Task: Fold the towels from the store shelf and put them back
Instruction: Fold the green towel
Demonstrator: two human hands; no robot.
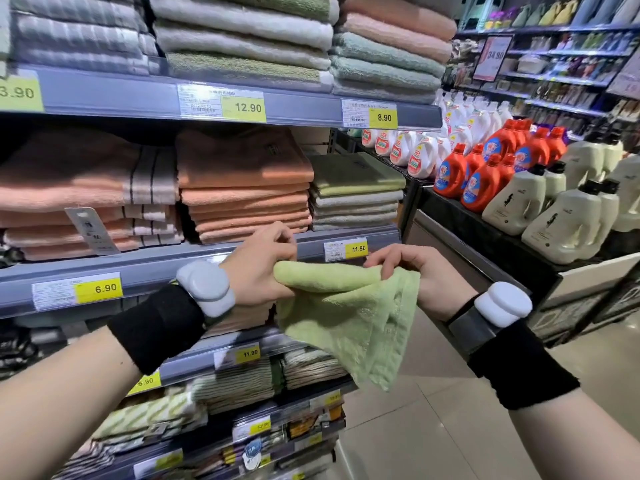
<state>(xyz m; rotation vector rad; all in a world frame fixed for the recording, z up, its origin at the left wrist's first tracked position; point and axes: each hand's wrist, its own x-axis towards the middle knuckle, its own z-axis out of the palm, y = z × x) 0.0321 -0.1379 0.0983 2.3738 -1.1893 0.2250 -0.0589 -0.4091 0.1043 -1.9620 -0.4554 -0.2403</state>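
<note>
A light green towel (349, 313) hangs in the air in front of the store shelf (207, 258). My left hand (263, 265) grips its upper left edge and my right hand (412, 271) pinches its upper right edge. The top edge is stretched between the two hands and the rest droops to a point below. Behind my hands, a short stack of green and grey folded towels (355, 192) sits at the right end of the middle shelf, beside an orange stack (246, 192).
More shelves of folded towels run above (242, 36) and below (239, 379), with yellow price tags on the rails. To the right, a low black display (485, 233) carries orange and white detergent bottles. Pale tiled floor (433, 427) lies between the two.
</note>
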